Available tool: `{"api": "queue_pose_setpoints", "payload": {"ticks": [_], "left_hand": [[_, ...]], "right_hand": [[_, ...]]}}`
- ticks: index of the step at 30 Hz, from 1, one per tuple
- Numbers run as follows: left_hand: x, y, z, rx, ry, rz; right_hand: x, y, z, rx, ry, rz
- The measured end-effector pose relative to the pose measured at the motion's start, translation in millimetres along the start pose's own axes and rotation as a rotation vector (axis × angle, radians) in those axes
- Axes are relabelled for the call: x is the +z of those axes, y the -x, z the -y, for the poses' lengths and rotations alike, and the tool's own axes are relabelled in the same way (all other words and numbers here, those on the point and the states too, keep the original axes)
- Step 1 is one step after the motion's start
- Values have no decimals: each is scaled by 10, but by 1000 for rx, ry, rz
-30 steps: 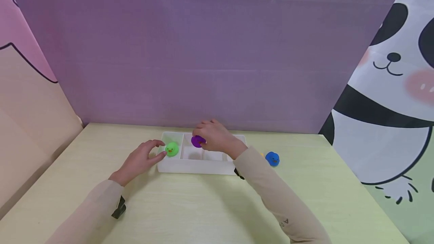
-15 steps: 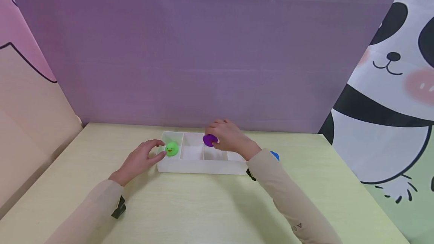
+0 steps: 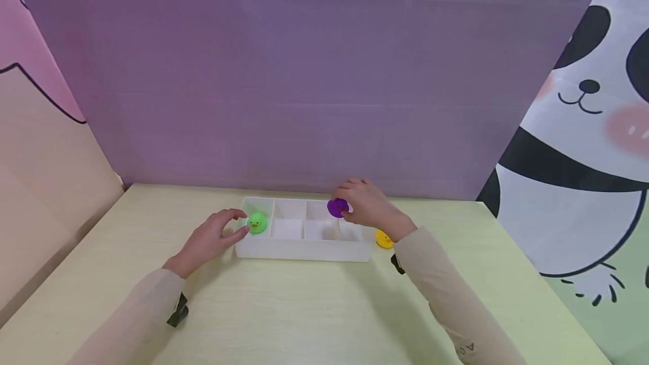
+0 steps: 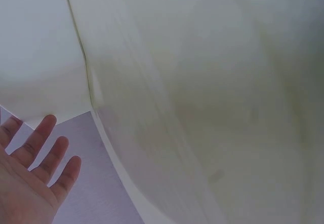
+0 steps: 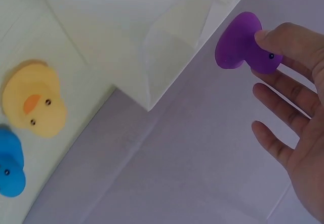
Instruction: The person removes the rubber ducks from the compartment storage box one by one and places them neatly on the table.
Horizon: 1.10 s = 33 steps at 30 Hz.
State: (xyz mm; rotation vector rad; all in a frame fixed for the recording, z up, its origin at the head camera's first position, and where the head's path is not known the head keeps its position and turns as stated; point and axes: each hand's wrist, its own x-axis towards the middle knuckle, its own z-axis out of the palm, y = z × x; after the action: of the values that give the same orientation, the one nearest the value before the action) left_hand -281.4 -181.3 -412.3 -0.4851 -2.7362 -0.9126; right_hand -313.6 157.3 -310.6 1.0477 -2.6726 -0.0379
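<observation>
Above the right half of the white divided tray, my right hand pinches a purple rubber duck between thumb and fingers. The right wrist view shows the purple duck held by its head, with the other fingers spread apart. A green rubber duck sits in the tray's leftmost compartment. My left hand is at the tray's left end, its thumb and fingers parted on either side of the green duck's compartment, gripping no duck. In the left wrist view the left fingers are extended.
A yellow duck stands on the pale table just right of the tray, partly behind the right wrist. Beside it, a blue duck shows in the right wrist view; the arm hides it from the head view. A purple backdrop rises behind the table.
My right hand has carried the purple duck rightward across the tray, from over its second compartment to near the rightmost ones. The left hand and the green duck have stayed put.
</observation>
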Motion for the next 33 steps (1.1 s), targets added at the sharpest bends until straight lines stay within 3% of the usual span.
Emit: {"api": "queue_pose_setpoints", "payload": {"ticks": [33], "left_hand": [[23,10,-17,-4,-2,-5]], "right_hand": [[12,793,-747,200,-9,-6]]}}
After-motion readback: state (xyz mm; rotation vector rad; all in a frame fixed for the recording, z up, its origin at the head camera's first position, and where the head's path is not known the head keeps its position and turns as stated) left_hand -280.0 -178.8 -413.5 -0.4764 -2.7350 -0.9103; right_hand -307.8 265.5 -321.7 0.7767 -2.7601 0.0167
